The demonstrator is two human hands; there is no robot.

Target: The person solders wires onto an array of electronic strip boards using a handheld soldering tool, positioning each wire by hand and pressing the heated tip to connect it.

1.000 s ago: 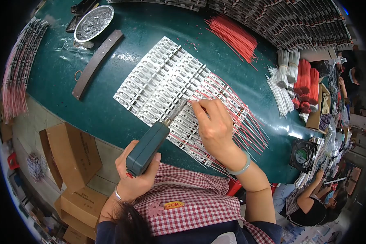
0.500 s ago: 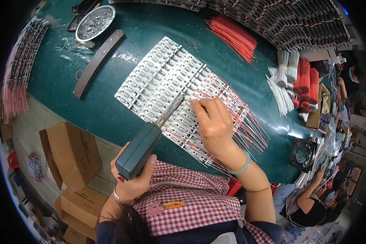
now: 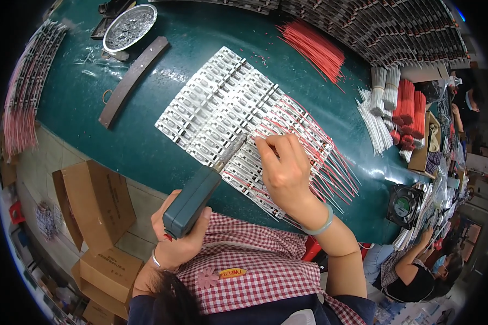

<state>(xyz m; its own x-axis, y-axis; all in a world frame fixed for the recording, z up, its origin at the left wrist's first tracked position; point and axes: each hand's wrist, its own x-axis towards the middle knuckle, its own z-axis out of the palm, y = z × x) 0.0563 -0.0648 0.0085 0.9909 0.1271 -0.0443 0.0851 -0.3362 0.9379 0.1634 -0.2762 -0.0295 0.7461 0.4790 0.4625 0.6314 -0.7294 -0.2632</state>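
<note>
Parts panel (image 3: 211,108) mid-counter (image 3: 119,146); bar (image 3: 133,84) left, dish (image 3: 111,51) behind bar; wire bundles (image 3: 406,103) right; cartons (image 3: 100,206) on floor (image 3: 43,157).

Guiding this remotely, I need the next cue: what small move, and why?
Perhaps settle the iron's tip on the white strips beside the right hand: the left hand grips the iron, and its tip shows over them, close to the right fingertips. Contact is unclear.
</note>
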